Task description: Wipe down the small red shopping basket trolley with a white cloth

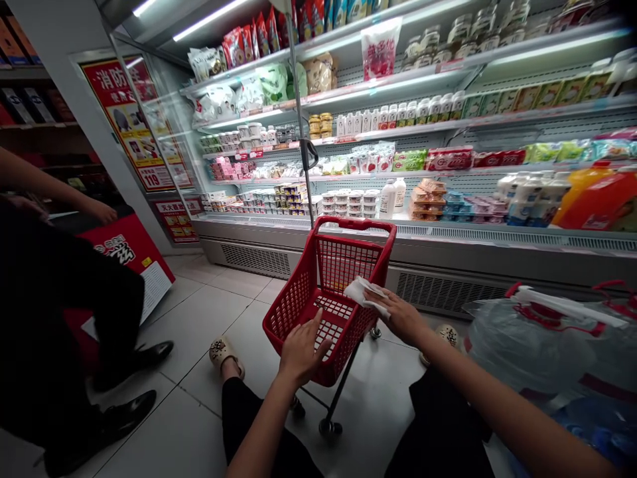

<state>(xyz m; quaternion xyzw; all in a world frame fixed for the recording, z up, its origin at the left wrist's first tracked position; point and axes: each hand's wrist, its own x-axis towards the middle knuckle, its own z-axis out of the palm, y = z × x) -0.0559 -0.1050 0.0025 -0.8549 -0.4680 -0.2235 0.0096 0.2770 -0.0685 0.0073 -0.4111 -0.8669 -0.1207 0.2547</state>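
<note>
A small red shopping cart (pixel 293 302) with a perforated plastic basket stands on the floor between my legs. My right hand (pixel 393 312) presses a crumpled white cloth or tissue (pixel 365 294) against the upper right side of the basket. Over the basket's near left rim is my left hand (pixel 302 350), its fingers spread and nothing in them. Whether that hand touches the rim is hard to tell. The basket has nothing visible inside.
Behind the cart runs a refrigerated shelf unit (pixel 348 230) full of packaged goods. A person in black trousers (pixel 114 285) stands at the left beside a red box (pixel 162 265). Large wrapped water bottles (pixel 527 345) stand at the right.
</note>
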